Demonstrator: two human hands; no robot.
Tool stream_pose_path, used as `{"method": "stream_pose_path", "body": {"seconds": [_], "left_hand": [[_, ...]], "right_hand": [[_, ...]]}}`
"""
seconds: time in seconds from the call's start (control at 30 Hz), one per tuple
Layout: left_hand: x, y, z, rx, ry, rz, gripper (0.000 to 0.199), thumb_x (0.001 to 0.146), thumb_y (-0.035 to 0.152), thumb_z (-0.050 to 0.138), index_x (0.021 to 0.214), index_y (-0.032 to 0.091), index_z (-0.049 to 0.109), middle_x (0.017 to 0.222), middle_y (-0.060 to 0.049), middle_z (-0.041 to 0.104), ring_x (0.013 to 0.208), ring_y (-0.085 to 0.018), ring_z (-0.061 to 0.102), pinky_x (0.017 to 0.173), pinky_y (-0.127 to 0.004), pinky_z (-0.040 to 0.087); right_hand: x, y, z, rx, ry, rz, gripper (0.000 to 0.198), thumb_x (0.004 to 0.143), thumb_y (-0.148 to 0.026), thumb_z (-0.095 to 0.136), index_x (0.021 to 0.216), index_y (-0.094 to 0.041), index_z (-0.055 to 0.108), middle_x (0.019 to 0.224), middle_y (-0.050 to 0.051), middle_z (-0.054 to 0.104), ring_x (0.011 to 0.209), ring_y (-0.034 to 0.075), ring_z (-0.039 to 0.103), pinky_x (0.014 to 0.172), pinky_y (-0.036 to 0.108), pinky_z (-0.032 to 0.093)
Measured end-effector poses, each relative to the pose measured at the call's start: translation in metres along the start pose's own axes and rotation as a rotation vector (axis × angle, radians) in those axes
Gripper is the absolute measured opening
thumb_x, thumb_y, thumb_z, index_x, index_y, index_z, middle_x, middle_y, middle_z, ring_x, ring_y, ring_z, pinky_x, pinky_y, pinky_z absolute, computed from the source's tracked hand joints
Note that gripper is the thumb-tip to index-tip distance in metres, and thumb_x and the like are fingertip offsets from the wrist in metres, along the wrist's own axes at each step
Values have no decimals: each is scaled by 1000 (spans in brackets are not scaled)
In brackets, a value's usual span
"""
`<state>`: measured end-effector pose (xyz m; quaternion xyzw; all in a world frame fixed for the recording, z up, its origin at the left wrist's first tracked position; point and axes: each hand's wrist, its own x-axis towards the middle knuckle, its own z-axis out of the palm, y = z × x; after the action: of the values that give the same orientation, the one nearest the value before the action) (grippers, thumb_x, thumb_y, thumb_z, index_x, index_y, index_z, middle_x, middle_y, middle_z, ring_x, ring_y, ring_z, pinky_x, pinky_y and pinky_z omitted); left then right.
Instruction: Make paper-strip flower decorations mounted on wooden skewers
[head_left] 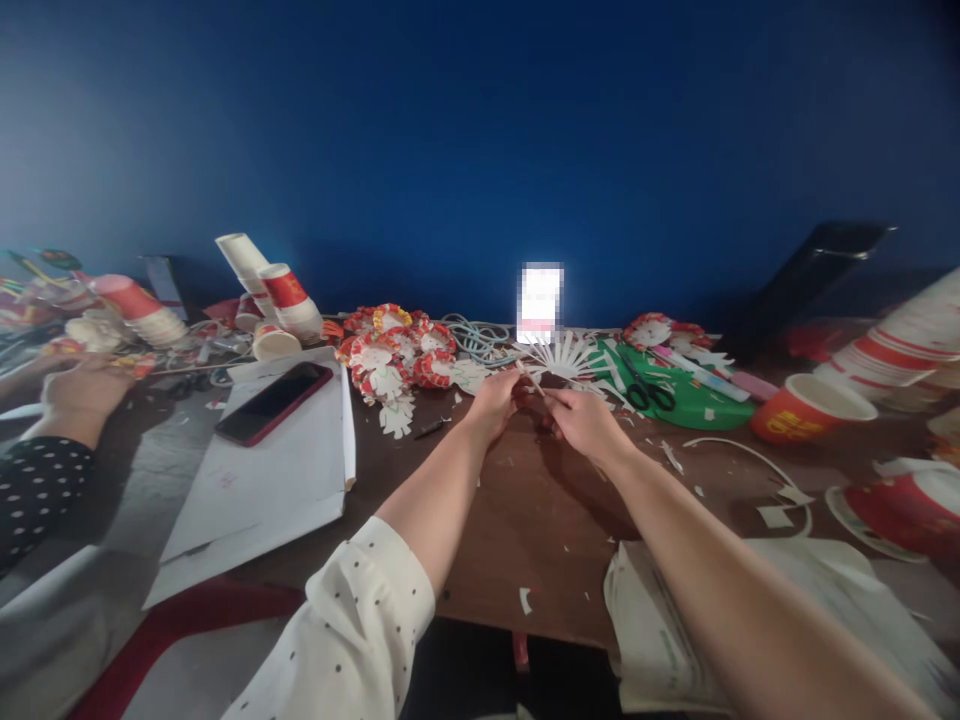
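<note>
At the left, the phone [274, 403] is laid near the right edge of the white board [262, 490]; it could be made to slide if the board is knocked by an elbow. In the middle, above the desk [540, 540], a thin paper strip [532, 378] is held between the two hands. Its upper end is pinched by the grip of the left hand [495, 400]; its lower end seems to be clamped by the grip of the right hand [585, 420]. The strip could be torn or creased if it is pulled unevenly. The cut white paper [564, 358], spread like a fan just behind, could be bent by a careless knuckle. Farther right, the scissors [651, 393] could be caught by the right hand if it is moved sideways.

At the left, what is held by a co-worker's hand [86, 395] is blurred. Some fingertips of both hands are hidden, and whether the strip is joined to the cut paper cannot be told. The bright screen [540, 300] is covered by coarse squares. The stacked cups [892, 340] are cut off at the right.
</note>
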<state>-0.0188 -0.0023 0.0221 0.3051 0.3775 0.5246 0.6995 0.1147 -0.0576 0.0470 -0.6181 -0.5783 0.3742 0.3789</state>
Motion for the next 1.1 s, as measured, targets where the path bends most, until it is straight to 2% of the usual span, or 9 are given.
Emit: {"method": "stream_pose_path", "body": {"seconds": [0.33, 0.57, 0.8, 0.97, 1.1], "left_hand": [[1, -2, -4, -30, -42, 11, 17, 81, 24, 77, 73, 14, 66, 67, -1, 64, 62, -9, 56, 68, -22, 47], [7, -4, -9, -78, -59, 10, 19, 73, 21, 83, 69, 13, 67, 67, -1, 65, 62, -9, 56, 71, -26, 45], [6, 1, -8, -97, -17, -42, 12, 76, 13, 78, 69, 12, 68, 63, 0, 62, 57, -7, 52, 66, -23, 44], [7, 3, -6, -60, 10, -64, 11, 74, 12, 79, 71, 11, 69, 62, 0, 61, 56, -6, 51, 61, -20, 43], [7, 5, -2, -14, 72, -71, 8, 80, 9, 70, 72, 8, 72, 59, -1, 59, 52, -5, 48, 52, -17, 37]], "right_hand": [[8, 19, -1, -14, -51, -47, 29, 87, -33, 57, 100, -19, 78, 56, 0, 65, 40, 12, 50, 42, 23, 36], [6, 14, -6, -81, -94, -47, 30, 88, -33, 54, 98, -16, 78, 61, 0, 67, 43, 10, 50, 44, 21, 36], [3, 9, -8, -122, -100, -59, 28, 90, -29, 53, 92, -17, 78, 63, 1, 68, 45, 10, 52, 47, 21, 37], [2, 8, -6, -162, -93, -20, 29, 91, -25, 51, 96, -17, 79, 60, 0, 67, 44, 12, 54, 46, 23, 40], [1, 7, -4, -101, -108, 44, 28, 91, -23, 52, 101, -15, 78, 60, 2, 67, 45, 14, 58, 42, 24, 41]]}}
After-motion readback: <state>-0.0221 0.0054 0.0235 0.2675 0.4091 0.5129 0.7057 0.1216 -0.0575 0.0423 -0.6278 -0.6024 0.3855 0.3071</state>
